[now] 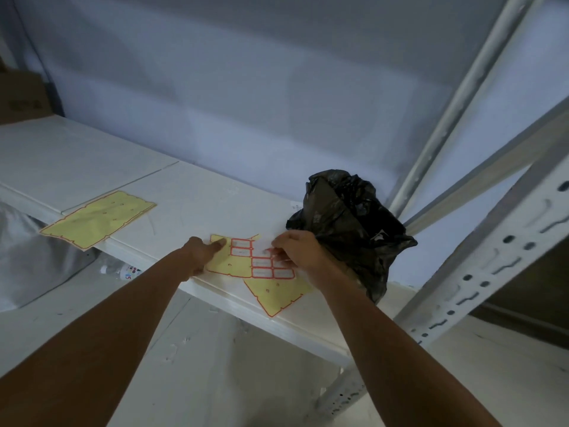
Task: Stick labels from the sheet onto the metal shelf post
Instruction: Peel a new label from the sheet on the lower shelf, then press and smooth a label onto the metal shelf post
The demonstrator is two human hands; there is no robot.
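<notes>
1. A pale wall (246, 87) fills the far side of the scene, behind the shelving.
2. A white shelf (92, 158) runs from far left to near right, its front edge facing the viewer.
3. The metal shelf post (480, 272), grey-white and pierced with slots and round holes, slants up the right side; thinner braces cross behind it.
4. A crumpled black plastic bag (348, 223) sits on the shelf at the right, between the label sheet and the post.
5. A brown cardboard box (21, 97) stands at the far left end of the shelf.
6. An emptied yellow backing sheet (98, 218) lies on the shelf to the left, its near corner hanging over the front edge, well apart from the hands.
7. The label sheet (243, 263), yellow with red outlines, lies flat near the shelf's front edge; a block of white red-bordered labels (261, 263) remains on its right half.
8. Another yellow sheet (277, 294) lies partly beneath it, reaching over the shelf edge.
9. The left hand (200, 254) presses the sheet's left part down with fingers spread flat, grip released.
10. The right hand (297, 251) has its fingertips curled down on the labels at the sheet's right side; whether its grip has pinched one I cannot tell.
11. A plastic bottle (123, 271) shows below the shelf, at the left.
</notes>
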